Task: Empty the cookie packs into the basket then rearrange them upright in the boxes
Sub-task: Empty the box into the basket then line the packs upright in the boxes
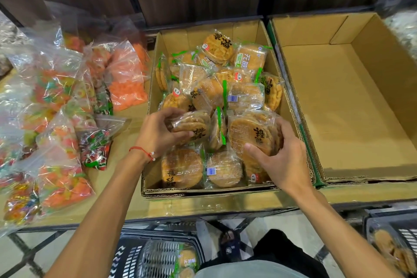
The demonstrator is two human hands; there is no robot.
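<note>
Many cookie packs (181, 168) inside left box (246, 29)

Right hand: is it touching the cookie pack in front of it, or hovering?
Touching. Head view: the right hand wraps thumb and fingers round the cookie pack.

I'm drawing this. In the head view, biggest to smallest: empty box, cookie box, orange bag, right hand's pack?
Empty box and cookie box: look alike, can't rank.
Orange bag.
Pack in right hand.

Cookie pack (249, 57) — "无蔗" label
</note>
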